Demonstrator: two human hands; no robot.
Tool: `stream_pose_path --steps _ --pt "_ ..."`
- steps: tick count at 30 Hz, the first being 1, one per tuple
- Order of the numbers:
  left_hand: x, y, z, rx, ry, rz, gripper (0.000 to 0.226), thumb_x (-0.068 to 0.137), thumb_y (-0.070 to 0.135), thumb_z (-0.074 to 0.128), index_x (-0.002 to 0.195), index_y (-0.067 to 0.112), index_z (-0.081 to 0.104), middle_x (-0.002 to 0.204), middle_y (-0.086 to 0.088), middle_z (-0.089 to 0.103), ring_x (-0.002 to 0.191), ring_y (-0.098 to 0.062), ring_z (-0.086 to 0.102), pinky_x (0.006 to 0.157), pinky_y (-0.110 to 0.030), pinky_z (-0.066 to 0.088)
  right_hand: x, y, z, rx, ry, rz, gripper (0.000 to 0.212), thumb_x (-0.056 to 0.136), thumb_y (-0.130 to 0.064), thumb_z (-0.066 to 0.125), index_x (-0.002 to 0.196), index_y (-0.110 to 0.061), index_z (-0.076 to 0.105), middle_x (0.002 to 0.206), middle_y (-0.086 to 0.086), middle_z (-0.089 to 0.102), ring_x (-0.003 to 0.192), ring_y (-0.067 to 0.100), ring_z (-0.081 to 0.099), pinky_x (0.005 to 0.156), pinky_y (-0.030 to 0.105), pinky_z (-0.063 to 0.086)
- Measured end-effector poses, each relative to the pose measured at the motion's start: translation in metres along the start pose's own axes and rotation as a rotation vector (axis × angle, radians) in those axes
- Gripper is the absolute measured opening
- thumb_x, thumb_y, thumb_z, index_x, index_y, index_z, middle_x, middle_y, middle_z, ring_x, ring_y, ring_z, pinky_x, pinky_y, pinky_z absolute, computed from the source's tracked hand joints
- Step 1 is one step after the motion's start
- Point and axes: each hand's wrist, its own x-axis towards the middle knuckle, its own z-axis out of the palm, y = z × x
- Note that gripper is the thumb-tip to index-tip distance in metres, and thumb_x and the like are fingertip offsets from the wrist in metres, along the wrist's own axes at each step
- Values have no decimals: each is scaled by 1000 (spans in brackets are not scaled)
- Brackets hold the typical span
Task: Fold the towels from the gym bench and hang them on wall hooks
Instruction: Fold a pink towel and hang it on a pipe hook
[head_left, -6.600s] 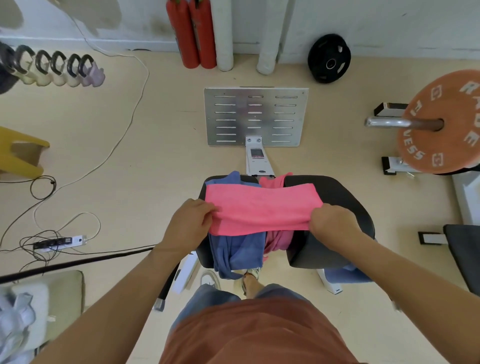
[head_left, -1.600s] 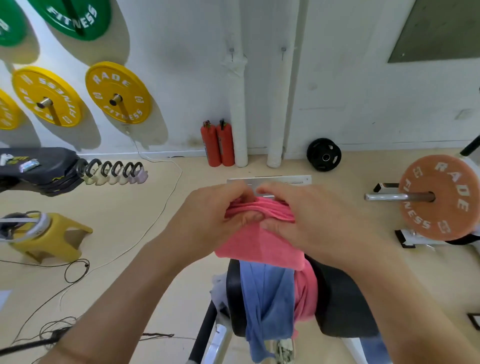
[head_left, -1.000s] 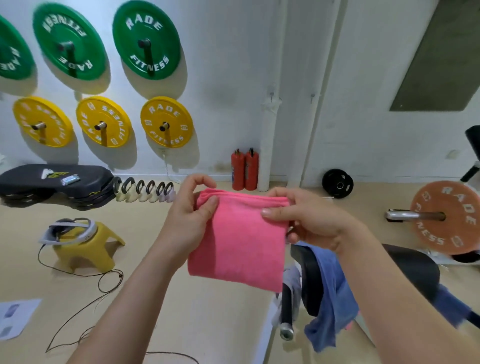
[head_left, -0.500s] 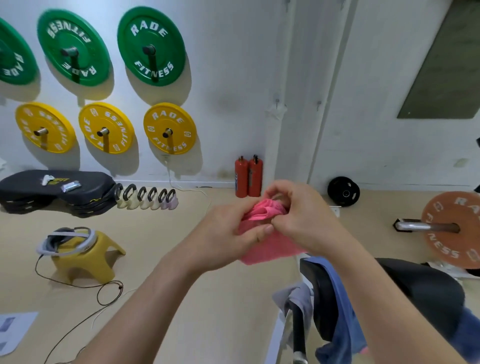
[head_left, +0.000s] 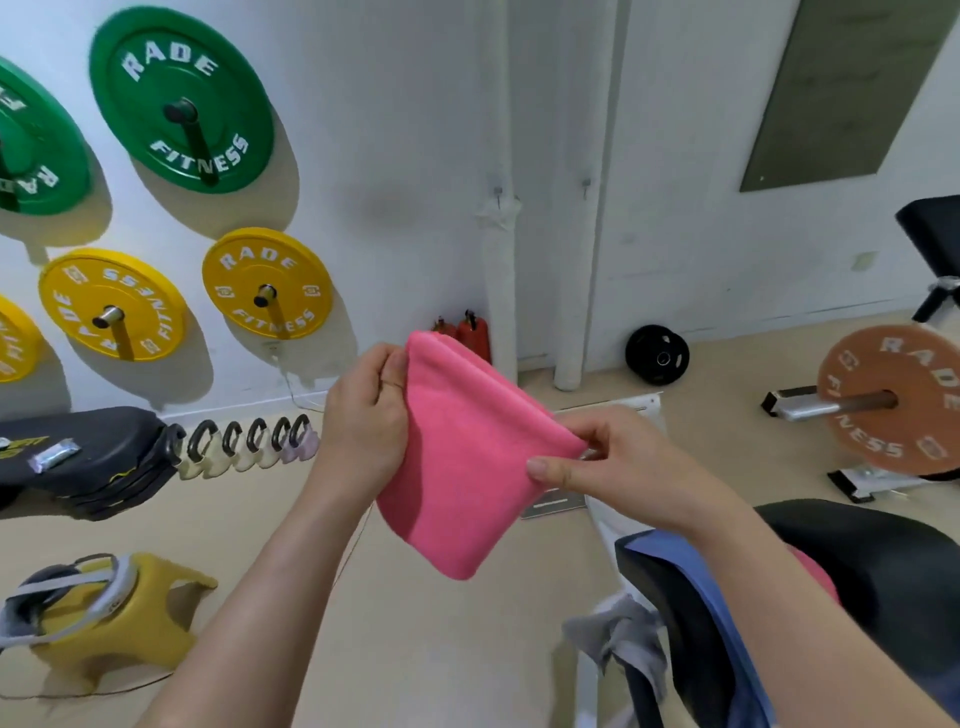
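Note:
A folded pink towel hangs in the air in front of me, held by its top edge. My left hand pinches the upper left corner, and my right hand pinches the right corner a little lower. The black gym bench is at the lower right, with a blue towel draped over it, another pink towel partly showing behind it and a grey towel hanging off its near side. No wall hooks for towels are recognisable.
Green plates and yellow plates hang on wall pegs at left. Kettlebells and black mats line the wall base. A yellow stand, red extinguishers, a small black plate and an orange barbell plate surround me.
My hands were bunched together on the towel half a second ago; now they have drawn apart and the pink towel hangs flat as a smaller folded square. The view has stayed on the wall.

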Motion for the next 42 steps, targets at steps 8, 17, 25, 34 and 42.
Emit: stream_pose_path --steps 8,17,25,34,42 --pt "100 -82 -10 -408 -296 -560 57 83 68 48 74 13 60 66 -3 58 59 -19 54 56 -27 41 124 -17 34 -16 237 70 40 76 -44 76 71 -4 74 60 9 54 56 14 44 57 29 34" --pt "192 -117 -18 -545 -269 -282 17 94 29 55 88 22 69 71 -2 57 57 -20 51 43 -30 41 215 -40 41 -327 271 37 52 77 -46 71 58 1 56 52 8 40 48 15 34 51 33 30" --pt "284 -118 44 -644 -196 -382 21 99 25 47 80 18 53 68 1 49 60 -12 42 56 -28 37 294 -10 10 307 341 42 12 72 -13 79 74 -17 68 70 3 63 67 13 57 66 31 49" --pt "403 -90 164 -473 -160 -301 21 100 33 41 89 21 53 75 2 50 63 -12 43 59 -28 39 432 103 -80 1277 309 252 38 82 -31 68 112 -8 65 92 10 55 86 24 50 78 39 41" --pt "495 -69 235 -406 -256 -132 18 92 22 59 101 35 52 74 5 63 55 -7 56 50 -21 46 527 156 -141 459 477 431 23 91 -21 62 111 -10 61 91 7 70 73 15 65 65 28 52"
